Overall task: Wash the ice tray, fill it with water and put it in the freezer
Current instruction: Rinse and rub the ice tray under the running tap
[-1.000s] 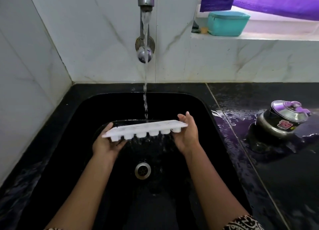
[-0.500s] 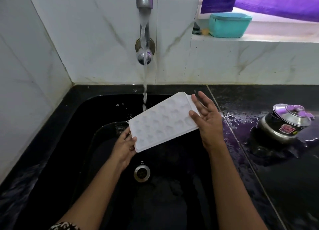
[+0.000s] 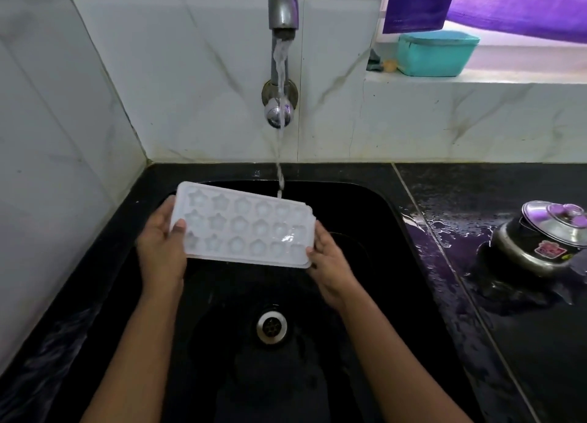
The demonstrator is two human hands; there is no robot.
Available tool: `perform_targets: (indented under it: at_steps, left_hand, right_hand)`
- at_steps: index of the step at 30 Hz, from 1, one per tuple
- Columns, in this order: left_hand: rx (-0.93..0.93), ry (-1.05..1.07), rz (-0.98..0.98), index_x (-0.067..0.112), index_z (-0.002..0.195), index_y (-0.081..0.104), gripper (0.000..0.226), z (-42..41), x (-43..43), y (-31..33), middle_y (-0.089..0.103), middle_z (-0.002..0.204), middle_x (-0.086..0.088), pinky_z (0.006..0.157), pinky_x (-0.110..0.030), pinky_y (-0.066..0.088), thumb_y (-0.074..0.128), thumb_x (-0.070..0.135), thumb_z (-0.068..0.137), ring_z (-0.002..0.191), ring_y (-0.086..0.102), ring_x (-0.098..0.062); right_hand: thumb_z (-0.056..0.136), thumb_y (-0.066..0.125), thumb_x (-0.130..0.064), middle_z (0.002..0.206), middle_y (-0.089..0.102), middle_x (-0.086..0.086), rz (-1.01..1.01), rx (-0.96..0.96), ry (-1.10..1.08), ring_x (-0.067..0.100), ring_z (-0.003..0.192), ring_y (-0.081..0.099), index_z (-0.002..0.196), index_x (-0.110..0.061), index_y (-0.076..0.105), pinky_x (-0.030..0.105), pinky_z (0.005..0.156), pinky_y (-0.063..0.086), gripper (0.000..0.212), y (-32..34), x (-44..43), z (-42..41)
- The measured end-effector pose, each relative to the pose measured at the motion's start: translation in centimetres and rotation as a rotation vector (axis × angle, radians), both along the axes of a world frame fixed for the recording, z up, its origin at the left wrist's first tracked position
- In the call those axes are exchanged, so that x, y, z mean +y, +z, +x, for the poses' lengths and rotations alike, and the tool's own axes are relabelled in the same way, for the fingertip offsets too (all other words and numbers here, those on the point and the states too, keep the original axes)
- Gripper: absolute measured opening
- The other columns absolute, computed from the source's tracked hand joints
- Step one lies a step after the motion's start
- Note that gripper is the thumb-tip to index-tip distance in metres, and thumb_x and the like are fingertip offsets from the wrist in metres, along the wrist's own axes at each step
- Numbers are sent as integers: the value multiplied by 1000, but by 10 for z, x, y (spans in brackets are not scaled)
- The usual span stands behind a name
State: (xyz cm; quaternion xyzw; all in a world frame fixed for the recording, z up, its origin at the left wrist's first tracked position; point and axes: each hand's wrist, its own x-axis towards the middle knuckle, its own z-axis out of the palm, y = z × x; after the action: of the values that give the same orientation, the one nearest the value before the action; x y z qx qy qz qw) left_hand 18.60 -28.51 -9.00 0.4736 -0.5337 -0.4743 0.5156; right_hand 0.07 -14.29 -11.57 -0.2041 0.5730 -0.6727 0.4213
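Holds the white ice tray (image 3: 244, 229) cavities-up above the sink (image 3: 365, 327), slightly tilted. Grips one short end with the left hand (image 3: 160, 248), thumb on top; pinches the other end with the right hand (image 3: 328, 264).

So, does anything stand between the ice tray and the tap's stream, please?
Nothing visible does: the left hand and right hand hold the ice tray over the sink, its far edge at the stream.
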Motion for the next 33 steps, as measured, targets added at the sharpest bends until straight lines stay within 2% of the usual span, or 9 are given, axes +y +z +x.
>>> perform_targets:
  at_steps: [6, 11, 15, 20, 22, 24, 27, 30, 33]
  left_hand:
    - [-4, 45, 75, 13, 138, 48, 46, 13, -7, -6, 56, 134, -4, 97, -27, 42, 46, -5, 96, 117, 55, -15]
    - [60, -200, 277, 11, 140, 41, 50, -23, 12, -15, 54, 137, -11, 100, -45, 45, 43, -10, 95, 122, 53, -28]
    - [220, -377, 492, 12, 145, 38, 58, -45, 37, -14, 58, 133, -6, 70, -32, 57, 47, -12, 92, 111, 60, -26]
    - [326, -290, 539, 13, 137, 47, 51, -42, 35, -5, 64, 120, -4, 56, -26, 54, 48, -10, 92, 97, 63, -21]
    - [336, -208, 542, 12, 137, 48, 49, -34, 26, -5, 61, 123, -7, 60, -30, 50, 47, -9, 92, 101, 60, -24]
    - [339, -149, 530, 11, 139, 48, 50, -26, 18, -5, 60, 127, -9, 64, -32, 49, 46, -9, 93, 103, 59, -24]
    - [331, -98, 520, 11, 139, 47, 50, -18, 11, -5, 59, 128, -9, 67, -33, 49, 46, -8, 93, 104, 57, -25]
    - [317, -78, 512, 13, 139, 48, 50, -12, 5, -5, 60, 125, -7, 72, -34, 48, 47, -7, 93, 103, 57, -24]
    - [315, -81, 501, 13, 139, 49, 50, -7, -1, -6, 60, 128, -8, 71, -32, 50, 48, -7, 93, 103, 58, -24]
  right_hand:
    - [93, 35, 15, 142, 45, -5, -1, 98, -4, 10, 127, 45, 145, -14, 32, 32, 108, 38, 60, 5, -8, 8]
    - [91, 40, 15, 130, 53, 2, -30, 210, -220, 12, 117, 52, 138, -2, 42, 17, 92, 45, 50, 28, 13, -39]
    - [89, 42, 12, 118, 64, 4, 66, 321, -267, 16, 103, 61, 127, -8, 56, 28, 90, 49, 45, 45, 41, -66]
    - [88, 47, -6, 120, 62, 13, 620, 898, -87, 30, 108, 56, 123, -7, 57, 35, 89, 43, 36, 86, 19, -72]
    - [93, 49, -20, 133, 54, 12, 611, 1058, -33, 29, 120, 50, 133, -9, 50, 34, 95, 39, 41, 116, -15, -65]
    - [97, 46, -31, 136, 51, 8, 446, 990, -7, 26, 123, 47, 137, -10, 45, 35, 99, 36, 46, 145, -56, -55]
    - [98, 39, -41, 116, 54, 10, 390, 751, 75, 23, 99, 53, 129, -5, 50, 33, 84, 42, 48, 171, -123, -47]
    - [97, 43, -37, 87, 61, 11, 276, 493, 38, 15, 59, 52, 89, -13, 60, 24, 55, 43, 30, 175, -153, -44]
    - [94, 48, -36, 63, 53, 2, 170, 258, 62, 10, 45, 48, 69, -18, 51, 18, 48, 40, 31, 172, -146, -45]
